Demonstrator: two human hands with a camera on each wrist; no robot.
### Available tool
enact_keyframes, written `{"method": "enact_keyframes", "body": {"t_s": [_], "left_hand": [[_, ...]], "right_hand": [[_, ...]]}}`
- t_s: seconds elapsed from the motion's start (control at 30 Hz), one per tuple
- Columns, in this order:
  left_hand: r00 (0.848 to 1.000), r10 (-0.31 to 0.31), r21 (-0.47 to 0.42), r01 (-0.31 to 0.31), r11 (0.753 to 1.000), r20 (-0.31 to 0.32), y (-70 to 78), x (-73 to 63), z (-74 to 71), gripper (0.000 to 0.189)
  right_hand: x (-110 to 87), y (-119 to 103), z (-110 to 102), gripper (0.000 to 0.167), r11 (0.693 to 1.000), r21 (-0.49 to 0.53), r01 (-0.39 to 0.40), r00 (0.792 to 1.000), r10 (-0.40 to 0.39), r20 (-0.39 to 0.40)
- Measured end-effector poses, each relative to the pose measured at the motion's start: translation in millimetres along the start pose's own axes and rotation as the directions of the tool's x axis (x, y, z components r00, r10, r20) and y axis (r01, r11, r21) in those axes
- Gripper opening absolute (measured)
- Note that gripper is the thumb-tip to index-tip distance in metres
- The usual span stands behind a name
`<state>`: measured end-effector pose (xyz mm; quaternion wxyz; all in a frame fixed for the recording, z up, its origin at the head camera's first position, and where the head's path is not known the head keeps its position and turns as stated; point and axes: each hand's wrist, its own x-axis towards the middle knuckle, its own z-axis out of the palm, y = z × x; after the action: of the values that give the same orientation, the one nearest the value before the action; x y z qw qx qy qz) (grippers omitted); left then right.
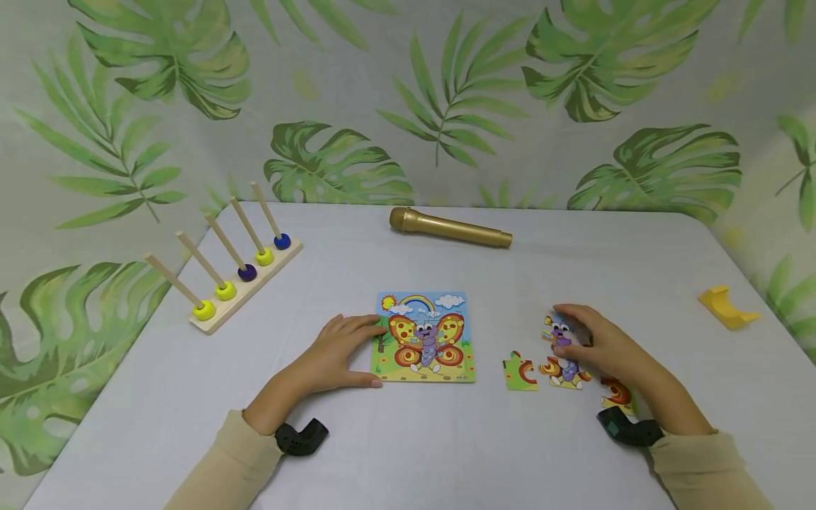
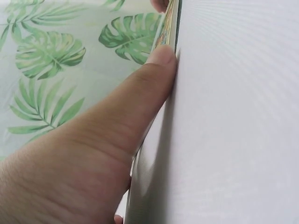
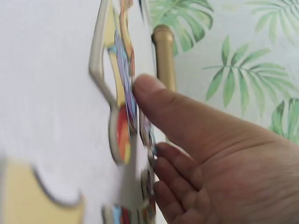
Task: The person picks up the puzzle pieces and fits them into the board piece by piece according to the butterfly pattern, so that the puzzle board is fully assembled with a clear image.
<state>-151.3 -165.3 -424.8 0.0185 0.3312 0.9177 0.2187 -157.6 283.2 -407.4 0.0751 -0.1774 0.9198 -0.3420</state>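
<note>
In the head view, a square butterfly picture board lies flat at the middle of the table. My left hand spreads over its left side, thumb at the lower left corner and fingertips on the left edge. To the right, my right hand holds a puzzle piece with the butterfly's face between thumb and forefinger. Just below it lies a piece with the butterfly's feet. In the right wrist view the thumb touches the pieces, and the other fingers curl behind.
A green corner puzzle piece lies left of the right hand, and another red-and-green piece lies partly under the right wrist. A gold toy microphone lies at the back. A peg stand with beads stands left, a yellow curved block right.
</note>
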Motion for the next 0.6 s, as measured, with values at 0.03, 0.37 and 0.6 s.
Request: {"method": "enact_keyframes", "body": {"t_s": [0.03,0.37,0.6], "left_hand": [[1.0,0.0,0.0,0.0,1.0,0.002,0.1,0.2,0.1,0.081],[1.0,-0.001,0.005,0.001,1.0,0.003,0.1,0.2,1.3,0.082],[1.0,0.002,0.012,-0.001,1.0,-0.006,-0.5,-0.6,1.0,0.083]], "right_hand": [[-0.9,-0.3,-1.0,0.072,1.0,-0.01,0.002,1.0,-0.002,0.004],[-0.3,-2.7,4.0,0.062,0.996,-0.074,0.043,0.998,-0.046,-0.034],[1.6,-5.7,6.8,0.062,0.992,-0.128,0.002,0.998,-0.011,-0.066]]}}
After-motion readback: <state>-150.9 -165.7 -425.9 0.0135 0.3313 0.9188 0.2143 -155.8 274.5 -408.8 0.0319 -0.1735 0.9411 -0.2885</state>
